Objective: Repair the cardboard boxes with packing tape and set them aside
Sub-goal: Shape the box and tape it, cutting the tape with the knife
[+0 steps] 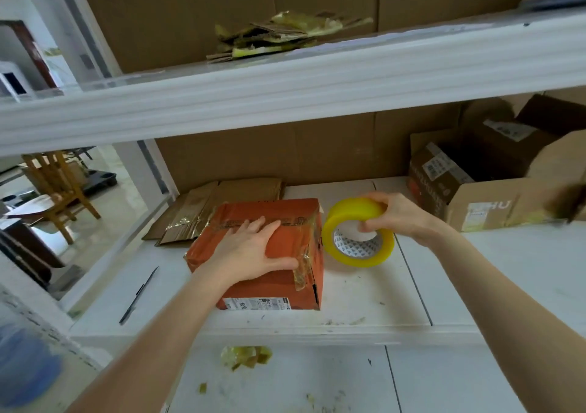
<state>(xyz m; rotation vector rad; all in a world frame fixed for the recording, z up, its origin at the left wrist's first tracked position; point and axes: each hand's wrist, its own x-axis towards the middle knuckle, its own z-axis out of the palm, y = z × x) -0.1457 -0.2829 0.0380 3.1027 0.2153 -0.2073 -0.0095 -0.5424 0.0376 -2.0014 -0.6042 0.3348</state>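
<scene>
in the head view, the orange box (279, 286) is seen on the white shelf (348, 301), with the yellow tape roll (345, 214) held just beside its right upper corner. wrinkled old tape is visible over that corner. whether a fresh strip already runs from roll to box cannot be told.

from here, a crooked or creased strip is judged likely if the roll is pulled at an angle, since it is tilted on its edge. the box could be dragged toward the roll if the pressing hand is lifted too soon. fresh tape laid over the wrinkled patch may not bond well.

the left hand (250, 254) is laid flat on the box top, fingers straight and spread, thumb stretched toward the taped corner; nothing is gripped. the right hand (396, 219) is curled round the roll's rim, with fingertips tucked into the core.
</scene>
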